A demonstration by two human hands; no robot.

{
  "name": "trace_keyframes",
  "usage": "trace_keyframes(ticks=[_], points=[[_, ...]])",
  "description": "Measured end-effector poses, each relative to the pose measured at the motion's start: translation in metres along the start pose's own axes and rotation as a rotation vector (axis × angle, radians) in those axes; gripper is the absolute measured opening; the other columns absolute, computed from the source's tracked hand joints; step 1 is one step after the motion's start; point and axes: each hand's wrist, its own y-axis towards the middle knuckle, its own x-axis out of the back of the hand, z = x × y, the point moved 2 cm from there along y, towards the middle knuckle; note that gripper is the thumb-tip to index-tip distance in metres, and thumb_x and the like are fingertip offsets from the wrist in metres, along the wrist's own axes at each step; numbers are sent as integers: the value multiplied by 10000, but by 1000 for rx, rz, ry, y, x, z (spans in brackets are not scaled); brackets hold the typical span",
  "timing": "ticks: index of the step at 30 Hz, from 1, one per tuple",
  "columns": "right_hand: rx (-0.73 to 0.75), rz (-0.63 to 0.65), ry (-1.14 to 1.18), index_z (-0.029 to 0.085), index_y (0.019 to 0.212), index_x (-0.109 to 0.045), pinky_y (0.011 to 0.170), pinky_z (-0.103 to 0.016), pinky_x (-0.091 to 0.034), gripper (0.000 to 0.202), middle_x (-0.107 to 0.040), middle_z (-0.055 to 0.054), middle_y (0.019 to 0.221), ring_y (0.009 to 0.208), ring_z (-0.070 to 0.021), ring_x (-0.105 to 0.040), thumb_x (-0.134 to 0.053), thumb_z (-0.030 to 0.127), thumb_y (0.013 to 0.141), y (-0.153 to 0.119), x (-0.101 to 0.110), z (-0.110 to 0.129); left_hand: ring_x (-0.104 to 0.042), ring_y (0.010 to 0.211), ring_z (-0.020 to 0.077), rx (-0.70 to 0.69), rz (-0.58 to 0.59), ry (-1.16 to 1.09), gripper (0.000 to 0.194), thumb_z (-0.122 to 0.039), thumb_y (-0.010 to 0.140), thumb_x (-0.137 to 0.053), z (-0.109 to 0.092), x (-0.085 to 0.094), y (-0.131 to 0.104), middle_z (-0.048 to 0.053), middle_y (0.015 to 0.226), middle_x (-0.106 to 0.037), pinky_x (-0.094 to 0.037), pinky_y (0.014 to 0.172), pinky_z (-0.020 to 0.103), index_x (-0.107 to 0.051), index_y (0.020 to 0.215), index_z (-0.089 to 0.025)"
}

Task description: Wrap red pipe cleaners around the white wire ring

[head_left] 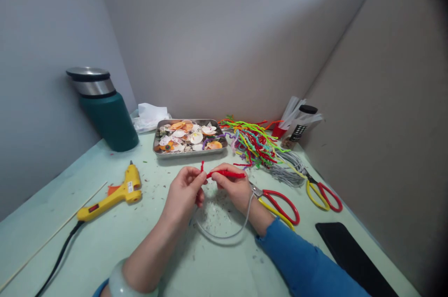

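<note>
My left hand [187, 187] is closed, thumb and fingers pinching a red pipe cleaner [230, 174] whose short end sticks up above the fingertips. My right hand [234, 189] grips the same pipe cleaner just to the right, and the remaining red length runs across the back of its fingers. A pale grey wire loop [224, 238] hangs in a curve below both hands; where its ends meet my fingers is hidden. Red-and-yellow-handled scissors [280, 203] lie partly behind my right wrist.
A metal tray [189, 155] of seashells stands ahead, beside tangled pipe cleaners [257, 143] and grey wire [289, 173]. To the left are a yellow glue gun [115, 196], a thin stick [52, 236] and a green bottle [110, 120]. More scissors [324, 194] and a black object [350, 255] lie right.
</note>
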Motion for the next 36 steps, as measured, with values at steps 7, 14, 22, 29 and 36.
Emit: trace_keyframes(ticks=[7,14,22,29,36], points=[[-25,-14,-8,181,721,-681,491,-213,-405,96,-587,16,618,528,-96,-492,-663,275,721,0,-1,3,-439,365,72,-141,-64,232,245,-414,730,-626,-6,1,-4,-55,556,-542,-331,367,199,-539,766,-188],[-3,-20,33,180,723,-659,494,-222,-391,117,-574,22,599,515,-95,-485,-651,296,739,2,3,-5,-538,480,131,-270,-107,448,254,-376,730,-632,-4,4,-4,9,599,-634,-388,474,235,-687,889,-184],[18,-15,13,184,728,-662,493,-225,-392,115,-571,18,605,519,-97,-479,-646,297,744,1,4,-5,-548,540,139,-371,-91,537,188,-322,750,-600,-4,4,-3,48,830,-691,-390,499,246,-735,844,-230],[-14,-8,10,182,730,-649,490,-228,-395,133,-562,29,568,501,-99,-487,-643,315,731,4,3,-7,-441,391,130,-192,-67,464,236,-368,730,-589,0,5,-1,-22,420,-528,-317,432,238,-712,811,-184],[-15,47,-497,195,949,-628,556,-243,-403,306,-599,1,764,588,-114,-510,-720,321,686,-18,25,8,-426,377,138,-180,-56,480,267,-403,701,-596,2,6,0,-36,378,-494,-302,434,239,-698,815,-184]])
